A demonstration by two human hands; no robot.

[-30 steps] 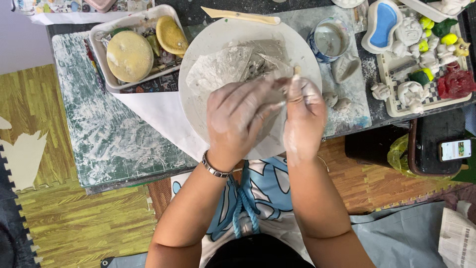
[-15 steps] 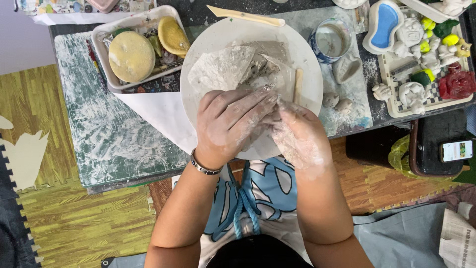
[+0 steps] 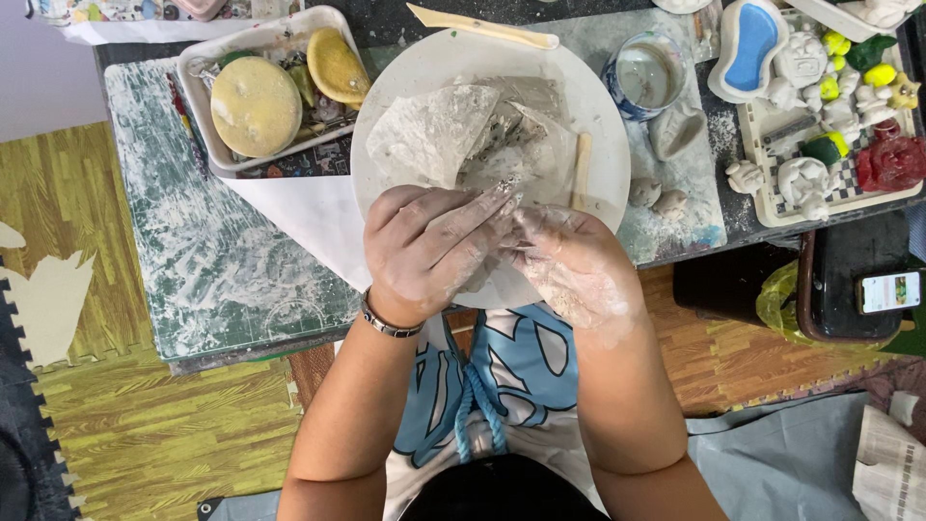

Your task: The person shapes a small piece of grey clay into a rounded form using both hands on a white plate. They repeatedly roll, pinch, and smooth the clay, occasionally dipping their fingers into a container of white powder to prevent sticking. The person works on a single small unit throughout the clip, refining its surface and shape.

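Note:
My left hand (image 3: 424, 246) and my right hand (image 3: 569, 265) are both smeared with pale clay and meet over the near rim of a round white plate (image 3: 598, 116). The left fingers lie stretched across the right fingertips. A bit of a grey clay lump (image 3: 479, 281) shows under my left palm, and the rest of it is hidden between the hands. Just beyond the fingers, a crumpled clay-smeared plastic sheet (image 3: 444, 135) lies on the plate. A short wooden stick (image 3: 582, 169) lies on the plate's right side.
A white tray (image 3: 207, 96) with yellow sponges stands at the back left. A water cup (image 3: 644, 75) and small clay lumps (image 3: 666, 203) lie right of the plate. Further right are a tray of small figurines (image 3: 820, 125) and a phone (image 3: 892, 289). A long wooden tool (image 3: 482, 27) lies behind the plate.
Both hands have drawn back from the plate's middle to its near rim and closed together. The wooden stick stays where it lay on the plate.

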